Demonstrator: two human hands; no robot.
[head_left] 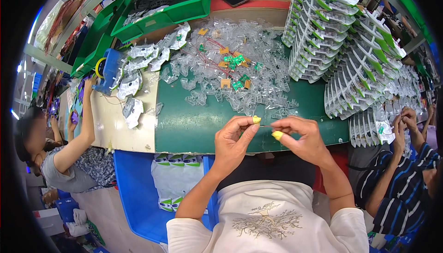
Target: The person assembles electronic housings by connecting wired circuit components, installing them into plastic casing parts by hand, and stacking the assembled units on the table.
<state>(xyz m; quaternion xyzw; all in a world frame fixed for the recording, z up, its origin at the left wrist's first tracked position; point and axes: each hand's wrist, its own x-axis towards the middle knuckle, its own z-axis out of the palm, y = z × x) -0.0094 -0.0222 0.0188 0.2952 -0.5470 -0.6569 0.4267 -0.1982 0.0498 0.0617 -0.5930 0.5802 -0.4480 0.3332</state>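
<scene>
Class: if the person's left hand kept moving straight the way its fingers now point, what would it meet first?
Probably the right hand: the left hand points its fingers across at it, a thin wire between. Depth is unclear.

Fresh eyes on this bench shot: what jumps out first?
Probably the big heap of clear plastic blister shells with small green and orange parts mixed in, spread over the green mat at centre. Next, the leaning stacks of white-and-green trays at upper right. In front, the left hand and right hand, each with a yellow fingertip cover, pinch something thin between them, too small to identify.
</scene>
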